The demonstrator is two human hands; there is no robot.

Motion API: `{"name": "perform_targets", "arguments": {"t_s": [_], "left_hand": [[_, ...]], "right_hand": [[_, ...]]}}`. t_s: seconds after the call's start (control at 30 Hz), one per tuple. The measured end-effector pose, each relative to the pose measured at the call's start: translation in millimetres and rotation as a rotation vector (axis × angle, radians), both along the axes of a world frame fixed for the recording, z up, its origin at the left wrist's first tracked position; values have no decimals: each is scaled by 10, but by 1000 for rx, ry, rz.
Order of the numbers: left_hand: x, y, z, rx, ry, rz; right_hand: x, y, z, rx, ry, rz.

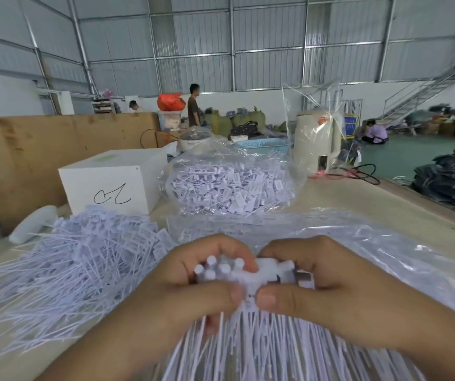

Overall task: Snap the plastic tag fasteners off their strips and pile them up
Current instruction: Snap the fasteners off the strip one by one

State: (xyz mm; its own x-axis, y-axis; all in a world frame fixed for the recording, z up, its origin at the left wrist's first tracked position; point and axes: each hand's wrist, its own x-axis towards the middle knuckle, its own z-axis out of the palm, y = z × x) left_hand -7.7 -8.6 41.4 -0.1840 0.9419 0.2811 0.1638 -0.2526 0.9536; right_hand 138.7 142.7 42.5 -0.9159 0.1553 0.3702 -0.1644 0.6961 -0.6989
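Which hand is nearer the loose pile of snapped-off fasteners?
Left. The left hand sits beside the loose pile; the right hand is farther, across the held bundle.

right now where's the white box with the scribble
In the head view, the white box sits left of centre, behind the loose fastener pile and left of the bagged fasteners.

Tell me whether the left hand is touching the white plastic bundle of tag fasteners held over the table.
Touching. The head view shows the left hand curled round the white plastic bundle of tag fasteners, thumb pressing its front.
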Motion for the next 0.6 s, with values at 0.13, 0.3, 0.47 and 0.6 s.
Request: {"name": "perform_targets", "arguments": {"t_s": [0.13,0.3,0.47,0.6], "left_hand": [[33,8,-13,51,5,97],[90,89,-82,148,-1,312],[119,141,-146,198,-82,432],[87,126,-137,165,-153,432]], "right_hand": [[-1,-28,14,14,25,-47],[-55,-142,-3,48,141,-254],[-119,-292,-34,-20,266,-426],[-24,-109,59,-132,369,-467]]}}
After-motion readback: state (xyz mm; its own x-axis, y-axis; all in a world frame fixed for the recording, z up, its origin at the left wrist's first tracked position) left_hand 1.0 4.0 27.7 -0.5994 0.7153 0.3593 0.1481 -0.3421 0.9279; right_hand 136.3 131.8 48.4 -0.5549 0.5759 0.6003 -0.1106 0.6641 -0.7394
